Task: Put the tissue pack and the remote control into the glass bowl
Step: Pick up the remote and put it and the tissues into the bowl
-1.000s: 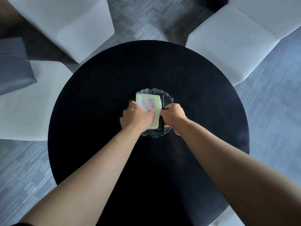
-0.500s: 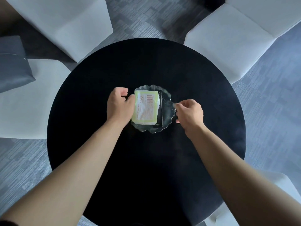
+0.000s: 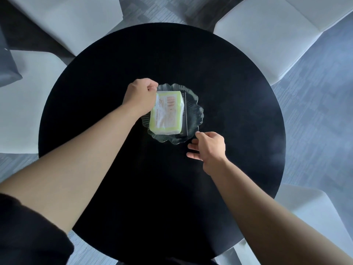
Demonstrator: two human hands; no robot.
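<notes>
The scalloped glass bowl point(image 3: 197, 109) stands in the middle of the round black table point(image 3: 172, 197). A green and white tissue pack point(image 3: 165, 113) lies flat in it. The black remote control point(image 3: 184, 115) lies lengthwise in the bowl, against the pack's right side and partly under it. My left hand point(image 3: 140, 96) is curled into a fist at the pack's far left corner, by the bowl's rim; whether it pinches the wrapper I cannot tell. My right hand point(image 3: 209, 148) hovers just off the bowl's near right rim, fingers loosely apart and holding nothing.
White upholstered chairs ring the table: one at the far left point(image 3: 63, 20), one at the far right point(image 3: 267, 39), one at the left point(image 3: 24, 104), one at the near right point(image 3: 313, 213). A grey cushion point(image 3: 7, 73) lies on the left chair. Grey carpet covers the floor.
Both hands let go of the pack and remote, which now rest in the bowl. My left hand moved to the pack's far left corner; my right hand drew back toward me and opened.
</notes>
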